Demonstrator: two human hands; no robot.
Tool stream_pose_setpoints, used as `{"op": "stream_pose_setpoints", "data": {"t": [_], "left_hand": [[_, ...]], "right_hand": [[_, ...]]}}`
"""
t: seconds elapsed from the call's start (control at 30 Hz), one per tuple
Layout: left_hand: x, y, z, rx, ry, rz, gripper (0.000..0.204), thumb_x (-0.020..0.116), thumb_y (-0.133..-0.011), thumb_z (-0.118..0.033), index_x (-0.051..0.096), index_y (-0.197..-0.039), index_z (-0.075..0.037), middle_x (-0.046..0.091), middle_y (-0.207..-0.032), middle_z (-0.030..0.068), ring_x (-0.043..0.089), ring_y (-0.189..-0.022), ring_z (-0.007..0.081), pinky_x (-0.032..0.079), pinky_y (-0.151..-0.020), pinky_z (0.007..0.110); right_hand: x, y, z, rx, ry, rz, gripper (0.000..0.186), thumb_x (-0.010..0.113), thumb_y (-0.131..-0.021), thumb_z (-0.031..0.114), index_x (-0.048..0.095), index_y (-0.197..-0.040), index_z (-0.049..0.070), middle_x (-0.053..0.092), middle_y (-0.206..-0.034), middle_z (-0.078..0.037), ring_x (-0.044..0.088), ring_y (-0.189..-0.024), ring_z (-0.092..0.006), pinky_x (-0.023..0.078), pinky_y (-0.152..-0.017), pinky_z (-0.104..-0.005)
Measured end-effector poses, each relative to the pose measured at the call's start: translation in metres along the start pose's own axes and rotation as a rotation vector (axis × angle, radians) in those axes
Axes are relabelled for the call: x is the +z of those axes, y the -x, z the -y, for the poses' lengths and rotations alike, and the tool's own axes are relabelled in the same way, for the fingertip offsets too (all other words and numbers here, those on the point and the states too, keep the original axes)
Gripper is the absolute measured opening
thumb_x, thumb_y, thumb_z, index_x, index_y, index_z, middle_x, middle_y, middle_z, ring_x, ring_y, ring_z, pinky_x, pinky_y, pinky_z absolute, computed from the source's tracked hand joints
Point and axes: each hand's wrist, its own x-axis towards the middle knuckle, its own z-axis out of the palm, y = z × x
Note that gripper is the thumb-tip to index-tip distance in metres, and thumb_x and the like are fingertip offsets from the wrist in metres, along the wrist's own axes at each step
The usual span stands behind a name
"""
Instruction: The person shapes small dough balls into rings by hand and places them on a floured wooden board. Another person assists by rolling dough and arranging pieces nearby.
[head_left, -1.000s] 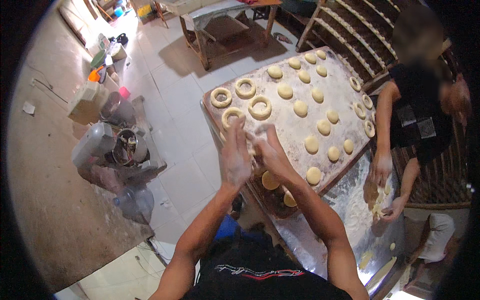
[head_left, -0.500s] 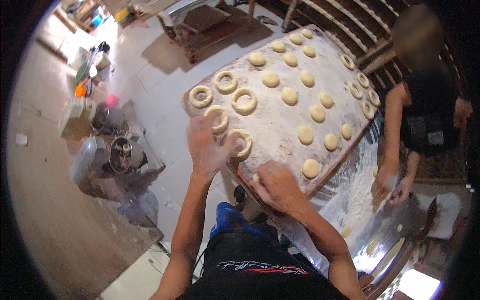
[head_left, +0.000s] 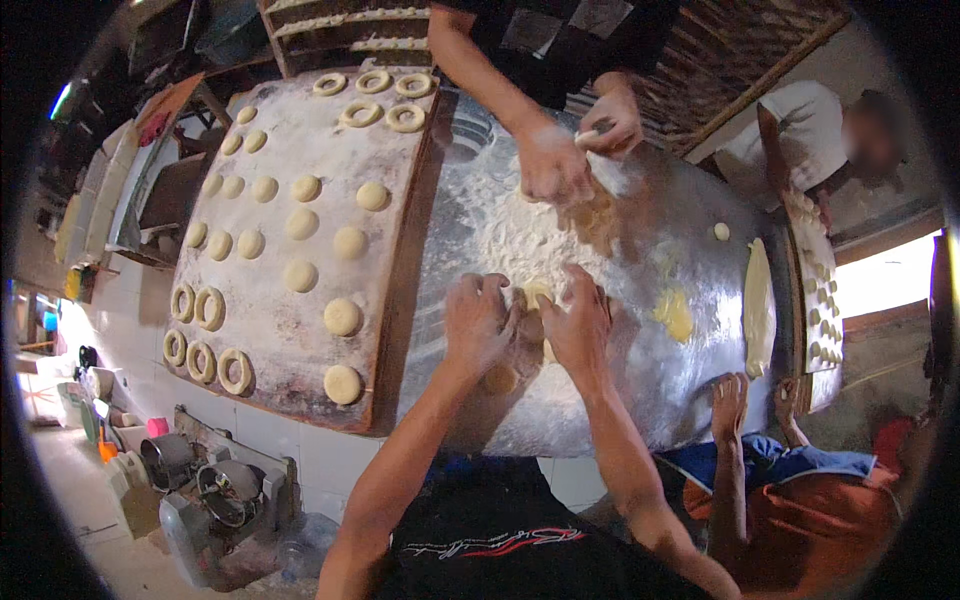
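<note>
A small piece of pale yellow dough (head_left: 537, 290) is between my two hands, just above the floured metal table top (head_left: 640, 400). My left hand (head_left: 480, 322) is curled at its left side, the thumb against it. From the right, my right hand (head_left: 578, 325) closes on the same piece with its thumb, fingers bent. A flat dough round (head_left: 500, 378) lies beneath my left wrist. Another bit of dough shows partly between my wrists. White flour (head_left: 510, 235) spreads just beyond my hands.
To the left a floured wooden board (head_left: 270, 330) carries several dough rounds (head_left: 343, 317) and dough rings (head_left: 235, 371). Across the table a co-worker's hands (head_left: 560, 165) handle dough. A long dough strip (head_left: 759, 310) lies at right, near another person's hand (head_left: 729, 405). Machines (head_left: 225, 510) stand lower left.
My view has swung right, from the wooden board to the metal table. My hands have left the dough rings and the board's edge and come together at a piece of dough.
</note>
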Motion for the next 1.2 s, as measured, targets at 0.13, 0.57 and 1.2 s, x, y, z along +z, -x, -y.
{"op": "stream_pose_setpoints", "data": {"t": [0.13, 0.57, 1.2], "left_hand": [[0.042, -0.011, -0.020, -0.009, -0.266, -0.093, 0.030, 0.071, -0.078, -0.030, 0.059, -0.091, -0.006, 0.056, -0.090, 0.0157, 0.055, -0.086, 0.0314, 0.042, -0.077, 0.045], [-0.025, 0.015, -0.092, -0.340, 0.751, -0.113, 0.041, 0.070, -0.072, 0.003, 0.046, -0.103, -0.008, 0.055, -0.077, 0.0013, 0.054, -0.068, 0.0090, 0.044, -0.053, 0.025], [-0.105, 0.015, 0.001, -0.358, 1.084, -0.377, 0.057, 0.047, -0.095, -0.007, 0.022, -0.145, -0.011, 0.059, -0.080, 0.0041, 0.050, -0.068, 0.0087, 0.044, -0.062, 0.026]], "right_hand": [[-0.032, 0.028, -0.032, 0.241, -0.361, -0.017, 0.033, 0.068, -0.083, 0.008, 0.050, -0.111, 0.004, 0.052, -0.070, -0.002, 0.047, -0.060, -0.0127, 0.035, -0.059, -0.0319], [-0.051, 0.005, -0.012, 0.165, -1.179, 0.517, 0.033, 0.071, -0.083, 0.012, 0.051, -0.109, 0.005, 0.056, -0.094, -0.003, 0.055, -0.086, -0.0105, 0.048, -0.073, -0.0267], [-0.002, 0.006, 0.116, 0.064, -0.916, 0.491, 0.060, 0.061, -0.071, -0.005, 0.026, -0.117, 0.011, 0.038, -0.093, -0.006, 0.041, -0.084, -0.0143, 0.040, -0.073, -0.0292]]}}
